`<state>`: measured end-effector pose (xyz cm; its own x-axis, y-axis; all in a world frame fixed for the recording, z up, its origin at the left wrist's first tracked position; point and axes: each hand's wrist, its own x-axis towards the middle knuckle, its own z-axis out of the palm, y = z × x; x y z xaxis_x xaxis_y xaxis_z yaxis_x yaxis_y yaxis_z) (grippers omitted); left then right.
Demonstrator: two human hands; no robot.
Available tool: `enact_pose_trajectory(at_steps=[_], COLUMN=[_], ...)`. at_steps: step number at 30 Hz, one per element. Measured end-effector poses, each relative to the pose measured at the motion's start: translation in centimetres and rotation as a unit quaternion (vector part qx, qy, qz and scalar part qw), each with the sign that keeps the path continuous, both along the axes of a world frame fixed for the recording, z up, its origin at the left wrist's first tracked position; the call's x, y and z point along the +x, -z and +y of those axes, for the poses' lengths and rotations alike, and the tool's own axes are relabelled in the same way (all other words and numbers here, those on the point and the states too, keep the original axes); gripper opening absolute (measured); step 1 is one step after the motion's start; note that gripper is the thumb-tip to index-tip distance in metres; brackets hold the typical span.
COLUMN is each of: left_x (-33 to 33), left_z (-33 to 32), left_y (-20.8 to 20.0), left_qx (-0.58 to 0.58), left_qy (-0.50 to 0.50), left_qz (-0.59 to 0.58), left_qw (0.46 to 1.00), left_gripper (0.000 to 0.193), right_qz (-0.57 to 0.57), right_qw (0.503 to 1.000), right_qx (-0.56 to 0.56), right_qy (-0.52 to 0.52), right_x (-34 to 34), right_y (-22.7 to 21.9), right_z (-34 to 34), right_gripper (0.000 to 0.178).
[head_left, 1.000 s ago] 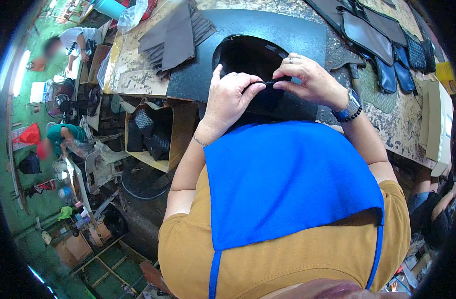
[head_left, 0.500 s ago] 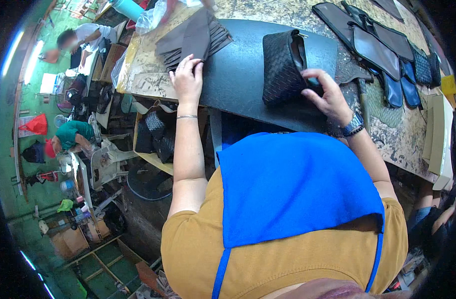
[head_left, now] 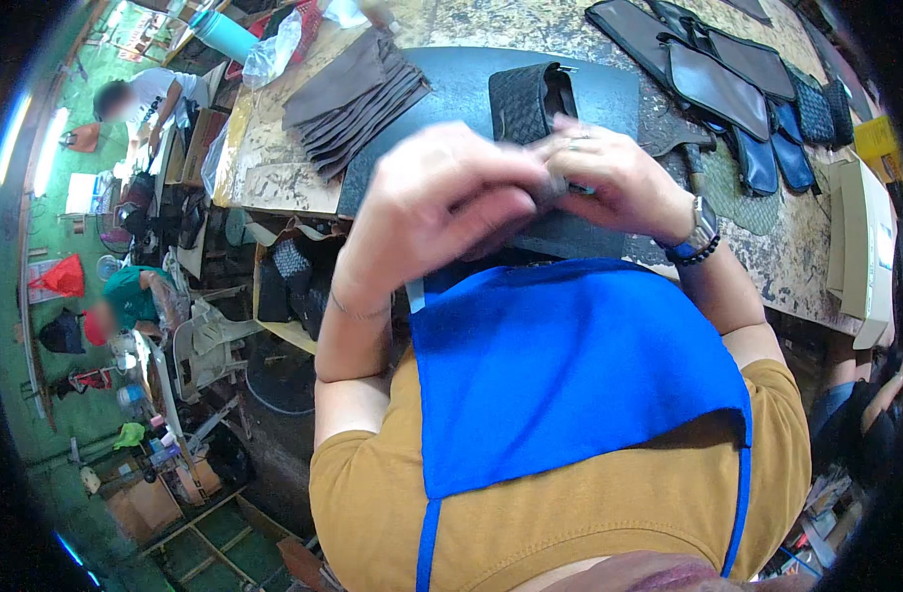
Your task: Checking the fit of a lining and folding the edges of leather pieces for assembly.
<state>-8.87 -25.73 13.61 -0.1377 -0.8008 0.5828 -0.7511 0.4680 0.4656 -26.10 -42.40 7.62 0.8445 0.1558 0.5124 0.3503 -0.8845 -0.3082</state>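
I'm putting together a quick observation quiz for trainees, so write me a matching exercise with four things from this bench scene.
1. Woven pouch
2. Brown sheets
3. Hammer
4. Right hand

A. Right of the dark board
B. Watch at its wrist
C. Fanned out in a stack
D. Black, on the dark board

Pairs: 1-D, 2-C, 3-A, 4-B

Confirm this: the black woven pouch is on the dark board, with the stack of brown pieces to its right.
Not quite: in the head view, the stack of brown pieces is to the left of the black woven pouch. The pouch is indeed on the dark board.
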Motion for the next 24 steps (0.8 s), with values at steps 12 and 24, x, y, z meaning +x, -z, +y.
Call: enact_pose_trajectory(at_steps=[12,24], left_x=[3.8,4.4], left_z=[-14.0,-6.2], left_y=[7.1,8.8], left_qx=[0.404,0.294], left_qy=[-0.201,-0.184], left_qz=[-0.023,0.394], left_qw=[0.892,0.851], left_gripper=[0.059,0.059], right_qz=[-0.218,-0.164], right_qw=[0.785,0.944], right_qx=[0.562,0.244], right_qy=[0.142,0.147], right_x=[-5.3,4.2], right_y=[-0.8,-1.9], right_z=[-5.6,-6.1], right_gripper=[0.027,0.030])
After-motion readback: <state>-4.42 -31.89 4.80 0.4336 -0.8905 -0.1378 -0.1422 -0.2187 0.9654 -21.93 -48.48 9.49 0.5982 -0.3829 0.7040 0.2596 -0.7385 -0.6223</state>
